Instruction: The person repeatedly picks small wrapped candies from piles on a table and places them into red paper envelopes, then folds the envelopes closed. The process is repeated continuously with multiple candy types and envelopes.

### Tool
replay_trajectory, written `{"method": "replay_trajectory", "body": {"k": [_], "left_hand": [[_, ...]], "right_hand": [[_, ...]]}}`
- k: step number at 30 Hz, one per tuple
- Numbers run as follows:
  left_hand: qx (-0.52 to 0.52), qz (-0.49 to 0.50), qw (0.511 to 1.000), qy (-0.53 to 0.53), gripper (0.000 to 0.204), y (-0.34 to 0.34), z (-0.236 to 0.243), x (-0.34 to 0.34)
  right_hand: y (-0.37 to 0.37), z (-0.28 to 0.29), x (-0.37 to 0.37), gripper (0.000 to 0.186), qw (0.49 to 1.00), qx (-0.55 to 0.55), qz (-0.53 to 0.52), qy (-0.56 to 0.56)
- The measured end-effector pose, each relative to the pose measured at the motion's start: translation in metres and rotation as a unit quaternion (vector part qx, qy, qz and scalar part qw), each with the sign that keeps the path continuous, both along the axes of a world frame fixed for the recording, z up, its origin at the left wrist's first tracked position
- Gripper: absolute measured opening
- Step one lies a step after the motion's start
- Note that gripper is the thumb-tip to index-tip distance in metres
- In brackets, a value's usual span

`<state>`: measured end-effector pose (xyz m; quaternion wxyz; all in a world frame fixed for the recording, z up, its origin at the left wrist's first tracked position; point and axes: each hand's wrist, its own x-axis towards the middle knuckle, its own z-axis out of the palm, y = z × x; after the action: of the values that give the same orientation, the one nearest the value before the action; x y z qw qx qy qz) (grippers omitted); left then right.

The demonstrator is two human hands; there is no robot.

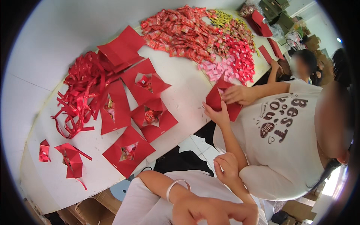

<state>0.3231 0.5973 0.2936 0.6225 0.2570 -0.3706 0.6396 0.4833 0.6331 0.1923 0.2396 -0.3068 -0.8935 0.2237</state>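
My left hand, with a pale bangle on its wrist, hangs low at the lower edge. Its fingers point down and apart, partly cut off, and nothing shows in them. My right hand is raised beside a co-worker's elbow, fingers loosely bent and thumb apart, holding nothing visible. Nearest to my hands on the table is a red folded paper box with wrapped sweets in its star-shaped opening. Several similar ones stand behind it, including a filled red box. The co-worker's two hands hold another red box.
The white table bears a heap of red wrapped sweets, pink sweets and a tangle of red ribbons. Small red pieces lie at left. The co-worker sits close on the right; cardboard boxes stand below the table.
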Motion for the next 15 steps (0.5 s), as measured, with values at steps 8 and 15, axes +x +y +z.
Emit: {"method": "replay_trajectory", "body": {"k": [8,15], "left_hand": [[0.019,0.164,0.980,0.108,0.028,0.034,0.008,-0.017],[-0.535,0.512,0.465,0.484,0.041,0.135,-0.107,-0.184]], "right_hand": [[0.037,-0.024,-0.014,0.008,0.998,-0.015,0.040,0.043],[0.070,-0.019,-0.020,0.012,0.995,-0.059,0.058,0.051]]}}
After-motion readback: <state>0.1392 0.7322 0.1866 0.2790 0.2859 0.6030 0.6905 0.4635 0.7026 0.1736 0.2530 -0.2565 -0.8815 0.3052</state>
